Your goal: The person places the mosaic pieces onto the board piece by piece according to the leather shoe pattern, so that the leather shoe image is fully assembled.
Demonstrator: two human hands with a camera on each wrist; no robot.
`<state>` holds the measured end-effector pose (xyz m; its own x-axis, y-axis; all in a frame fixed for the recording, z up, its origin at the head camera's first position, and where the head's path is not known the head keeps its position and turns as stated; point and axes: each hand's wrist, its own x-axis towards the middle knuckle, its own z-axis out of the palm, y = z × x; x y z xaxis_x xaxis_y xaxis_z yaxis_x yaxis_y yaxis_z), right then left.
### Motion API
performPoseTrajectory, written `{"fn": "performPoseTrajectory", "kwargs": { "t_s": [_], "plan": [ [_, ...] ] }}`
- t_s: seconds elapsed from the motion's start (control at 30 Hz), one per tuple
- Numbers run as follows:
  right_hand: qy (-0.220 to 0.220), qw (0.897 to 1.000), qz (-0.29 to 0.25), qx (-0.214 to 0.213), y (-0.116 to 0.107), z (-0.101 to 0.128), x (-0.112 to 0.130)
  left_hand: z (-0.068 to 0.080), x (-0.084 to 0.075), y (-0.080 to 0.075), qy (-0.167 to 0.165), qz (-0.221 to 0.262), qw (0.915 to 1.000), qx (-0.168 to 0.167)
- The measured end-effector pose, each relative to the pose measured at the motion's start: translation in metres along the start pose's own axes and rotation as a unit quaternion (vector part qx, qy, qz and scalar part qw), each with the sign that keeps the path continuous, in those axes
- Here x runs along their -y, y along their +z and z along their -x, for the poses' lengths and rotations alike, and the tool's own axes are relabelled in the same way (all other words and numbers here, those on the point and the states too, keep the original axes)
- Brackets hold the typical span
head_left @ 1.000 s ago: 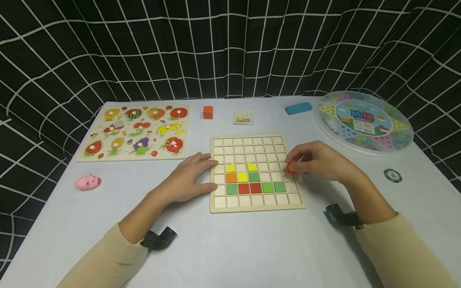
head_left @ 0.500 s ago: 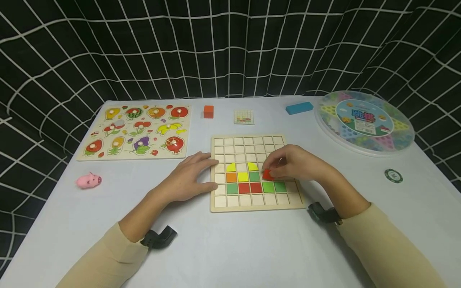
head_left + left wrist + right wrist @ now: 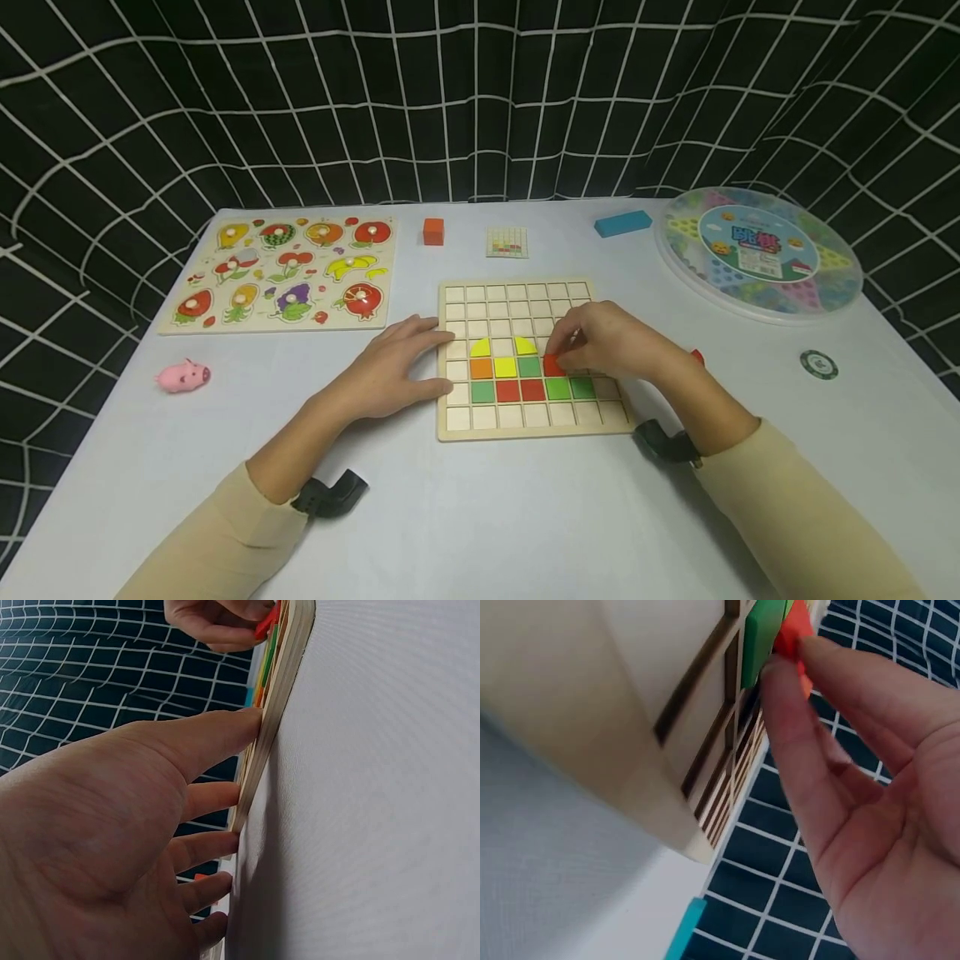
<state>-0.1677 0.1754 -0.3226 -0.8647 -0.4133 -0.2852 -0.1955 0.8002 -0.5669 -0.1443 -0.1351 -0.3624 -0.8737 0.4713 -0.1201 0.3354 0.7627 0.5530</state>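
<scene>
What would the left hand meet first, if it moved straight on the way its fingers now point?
The left hand already touches the left edge of the wooden grid board; going on, it would likely push the board.

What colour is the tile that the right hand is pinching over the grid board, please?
Red; the tile held by the right hand shows best in the head view.

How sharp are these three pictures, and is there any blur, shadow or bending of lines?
Head view: evenly lit and sharp, the curtain grid bows outward like a wide lens.
Left wrist view: the left hand is close and soft, casting a shadow on the table.
Right wrist view: the wooden grid board is blurred, the red tile and right hand clearer.
</scene>
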Motion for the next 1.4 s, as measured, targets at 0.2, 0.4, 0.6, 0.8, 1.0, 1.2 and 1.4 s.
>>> {"fn": "performPoseTrajectory", "kwargs": {
  "t_s": [0.2,0.4,0.6,0.8,1.0,1.2,1.4],
  "plan": [
    [0.004,0.999,0.042,-0.003,0.004,0.003,0.005,-0.001,0.001,0.001,-0.001,0.001,1.0000,0.000],
    [-0.015,0.999,0.047,-0.009,0.000,0.007,0.001,0.000,0.001,0.002,0.002,0.001,1.0000,-0.001],
    [-0.012,0.998,0.025,-0.049,-0.014,0.020,-0.013,-0.001,0.000,0.001,0.002,-0.001,1.0000,-0.003],
    [0.010,0.997,0.027,-0.077,-0.033,0.035,-0.038,0.000,0.000,0.000,-0.002,-0.002,1.0000,-0.001],
    [0.060,0.996,0.020,-0.064,-0.047,0.047,-0.065,0.000,0.001,0.000,0.000,-0.003,1.0000,-0.002],
    [0.106,0.993,0.032,-0.050,-0.055,0.056,-0.087,0.000,0.002,0.001,0.001,0.000,1.0000,-0.001],
    [0.139,0.988,0.048,-0.052,-0.060,0.067,-0.102,0.000,0.002,0.001,0.004,-0.002,1.0000,-0.003]
  ]
}}
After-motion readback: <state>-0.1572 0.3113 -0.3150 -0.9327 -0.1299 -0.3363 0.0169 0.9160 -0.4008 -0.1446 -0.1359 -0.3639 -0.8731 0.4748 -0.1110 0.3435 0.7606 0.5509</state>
